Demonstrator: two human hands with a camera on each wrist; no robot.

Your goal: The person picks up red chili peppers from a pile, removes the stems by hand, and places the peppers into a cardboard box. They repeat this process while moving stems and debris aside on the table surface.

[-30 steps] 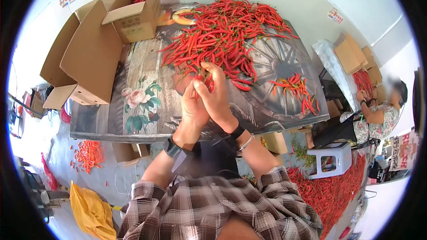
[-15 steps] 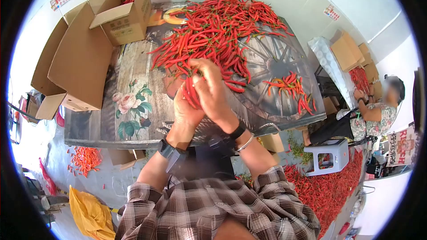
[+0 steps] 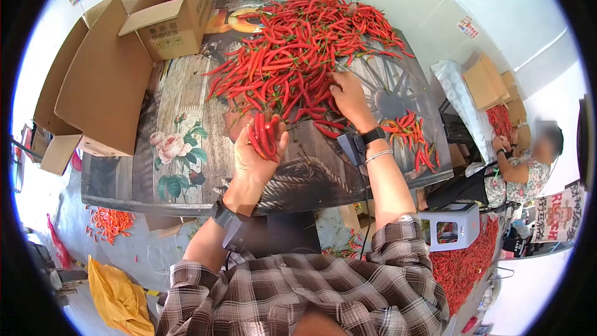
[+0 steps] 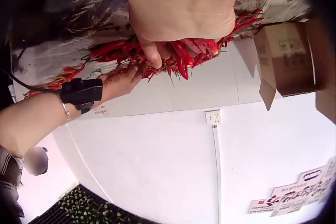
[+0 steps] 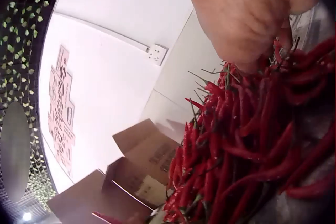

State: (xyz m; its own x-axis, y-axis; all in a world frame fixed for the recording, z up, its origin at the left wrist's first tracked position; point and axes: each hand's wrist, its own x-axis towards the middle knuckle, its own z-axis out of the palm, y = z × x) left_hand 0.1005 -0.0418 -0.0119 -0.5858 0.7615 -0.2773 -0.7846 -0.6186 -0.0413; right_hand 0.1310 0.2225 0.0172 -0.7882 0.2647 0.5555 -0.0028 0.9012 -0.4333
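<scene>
In the head view my left hand (image 3: 249,165) is turned palm up near the front of the table and holds several red chili peppers (image 3: 263,138), stems pointing away from me. The left wrist view shows its fingers bent round these chili peppers (image 4: 184,58). My right hand (image 3: 353,98) reaches to the right side of the big chili pile (image 3: 305,37), fingers bent and tips among the peppers. In the right wrist view the right hand (image 5: 247,19) covers its own fingertips, so I cannot tell whether they pinch a pepper.
A smaller group of orange-red chilies (image 3: 407,134) lies on the table's right. Open cardboard boxes (image 3: 102,81) stand along the left side. At the right, a seated person (image 3: 522,168) handles chilies beside a grey stool (image 3: 457,227). More chilies (image 3: 466,267) cover the floor there.
My hands were together over the held chilies. The right hand has since moved away to the right, to the pile, while the left keeps the chilies, a little lower and more to the left.
</scene>
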